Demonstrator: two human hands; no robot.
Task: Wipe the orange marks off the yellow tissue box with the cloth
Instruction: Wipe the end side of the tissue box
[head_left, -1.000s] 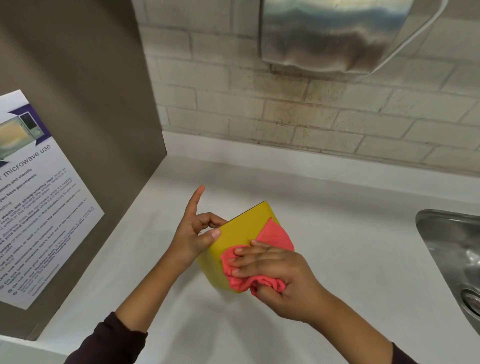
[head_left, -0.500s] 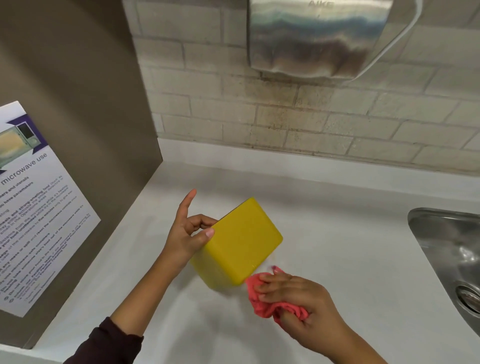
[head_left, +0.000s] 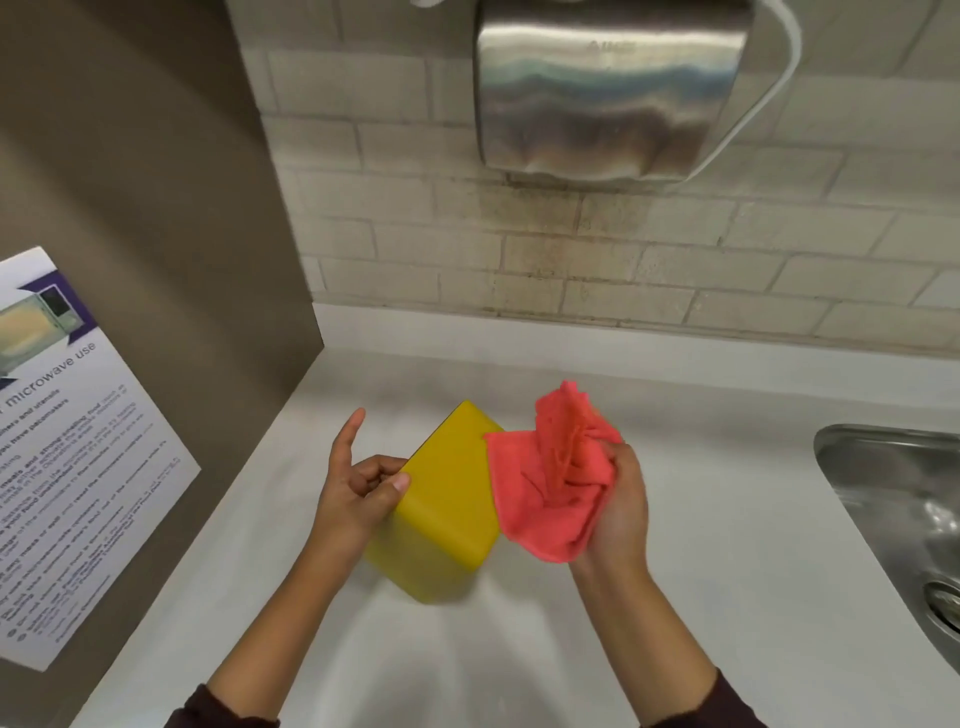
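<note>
- Gripping the smooth yellow cube-shaped tissue box (head_left: 447, 499), the left hand (head_left: 358, 493) has its thumb pressed on the near-facing side and curled fingers behind the left edge, while the index finger sticks up, free of the box.
- The box is tilted, one corner pointing to the far side, its lowest part down at the white desk (head_left: 727, 545); whether it rests there cannot be told.
- The faces turned toward the camera look plain yellow; no orange marks can be made out on them.
- The right hand (head_left: 621, 512) is closed around a bunched coral-pink cloth (head_left: 550, 478), palm turned left, with loose folds rising above the fingers and a flap hanging toward the box.
- The cloth's left edge meets or overlaps the box's right edge; real contact cannot be judged.
- Dark sleeves cover both forearms at the near edge.
- At the right, a stainless steel sink (head_left: 893, 499) is set into the desk.
- On the far pale brick wall (head_left: 649, 260) hangs a brushed-metal dispenser (head_left: 608, 88).
- On the left, a brown panel (head_left: 156, 234) carries a printed white microwave-use notice (head_left: 67, 467).
</note>
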